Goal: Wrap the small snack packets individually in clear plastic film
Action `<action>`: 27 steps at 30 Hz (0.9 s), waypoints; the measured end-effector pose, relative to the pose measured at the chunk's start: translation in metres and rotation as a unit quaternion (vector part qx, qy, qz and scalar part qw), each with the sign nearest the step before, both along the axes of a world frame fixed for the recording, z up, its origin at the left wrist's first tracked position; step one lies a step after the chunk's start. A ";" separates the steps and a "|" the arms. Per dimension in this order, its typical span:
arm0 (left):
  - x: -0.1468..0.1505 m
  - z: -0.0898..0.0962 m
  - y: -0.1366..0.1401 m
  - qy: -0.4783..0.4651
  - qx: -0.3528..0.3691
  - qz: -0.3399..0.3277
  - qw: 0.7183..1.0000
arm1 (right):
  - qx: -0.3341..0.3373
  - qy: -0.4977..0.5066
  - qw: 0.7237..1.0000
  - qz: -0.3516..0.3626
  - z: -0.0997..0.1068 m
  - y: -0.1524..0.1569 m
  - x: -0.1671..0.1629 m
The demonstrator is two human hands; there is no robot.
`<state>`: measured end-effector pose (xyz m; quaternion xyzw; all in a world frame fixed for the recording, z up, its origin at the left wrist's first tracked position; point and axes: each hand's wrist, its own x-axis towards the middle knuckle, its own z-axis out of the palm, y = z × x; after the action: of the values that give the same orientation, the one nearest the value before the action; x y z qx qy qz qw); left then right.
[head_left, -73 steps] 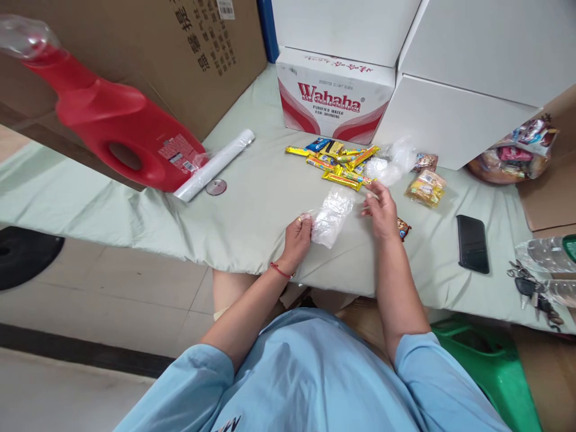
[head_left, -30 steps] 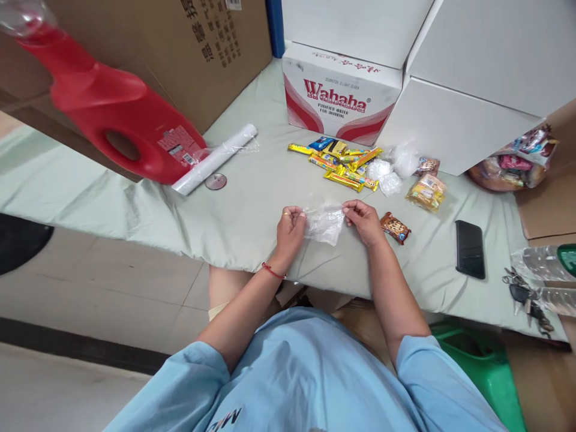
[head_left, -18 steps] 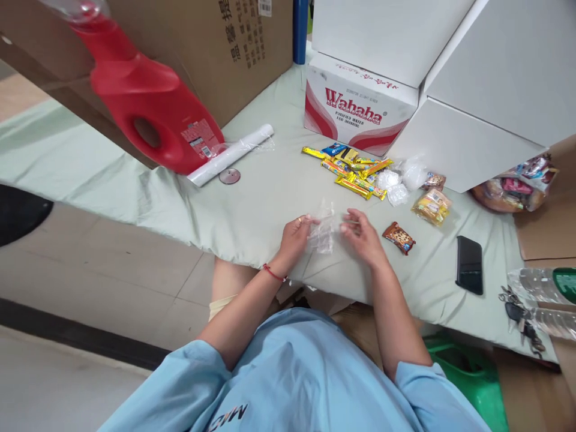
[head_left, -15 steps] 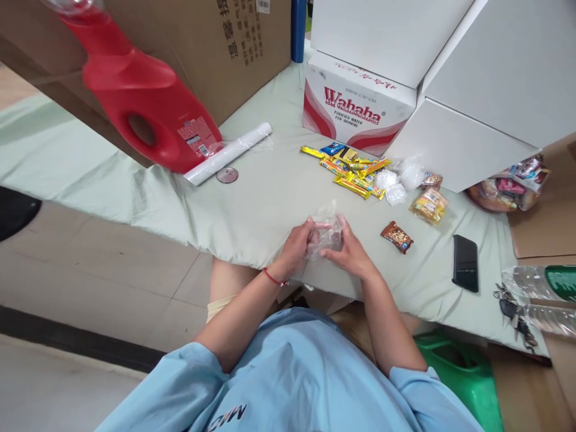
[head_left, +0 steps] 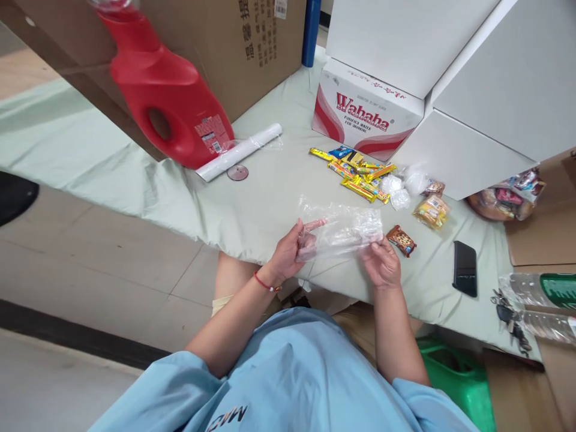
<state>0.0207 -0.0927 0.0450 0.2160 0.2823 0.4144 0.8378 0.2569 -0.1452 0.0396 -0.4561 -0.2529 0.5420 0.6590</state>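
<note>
A clear plastic bag [head_left: 342,231] is stretched flat between my two hands, just above the table's near edge. My left hand [head_left: 290,249] grips its left end, and some fingers show through the film. At the other end my right hand [head_left: 382,261] pinches a corner between thumb and fingers. Close beyond the right fingers lies a brown snack packet [head_left: 402,240]. Behind the bag is a pile of yellow snack sticks [head_left: 360,174], with crumpled clear plastic [head_left: 398,192] beside it.
A red detergent jug [head_left: 173,102], a white plastic roll [head_left: 240,151] and a round disc [head_left: 237,173] are at left. The Wahaha box [head_left: 364,114] stands at the back. On the right are a yellow packet [head_left: 432,210], a phone [head_left: 465,269], keys [head_left: 510,321] and plastic bottles [head_left: 549,291].
My hands have moved apart, the right one going rightward. The plastic bag, bunched between them before, is now spread out. The view has shifted slightly.
</note>
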 end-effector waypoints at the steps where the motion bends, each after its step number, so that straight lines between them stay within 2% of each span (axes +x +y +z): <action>1: 0.001 0.000 -0.001 0.000 0.003 -0.007 1.000 | 0.008 0.015 1.000 0.006 0.001 -0.002 0.000; 5: 0.004 -0.001 -0.004 0.017 0.037 -0.040 0.998 | -0.006 0.026 0.995 0.101 0.006 -0.010 -0.003; 9: 0.002 -0.006 -0.003 0.047 0.076 -0.028 0.996 | -0.063 -0.029 0.979 0.193 0.004 -0.016 0.000; 15: -0.001 -0.010 -0.003 0.090 0.104 -0.007 0.991 | -0.047 -0.066 0.987 0.139 -0.003 -0.018 0.011; 19: 0.000 -0.007 -0.001 0.102 0.105 0.006 0.989 | -0.044 -0.093 0.991 0.088 -0.005 -0.019 0.030; 27: 0.000 -0.010 0.004 0.124 0.098 0.051 0.986 | -0.038 -0.189 0.980 0.052 0.006 -0.038 0.071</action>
<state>0.0203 -0.0882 0.0353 0.3319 0.3529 0.4518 0.7491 0.3277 -0.1830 0.0452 -0.5612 -0.3757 0.4887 0.5523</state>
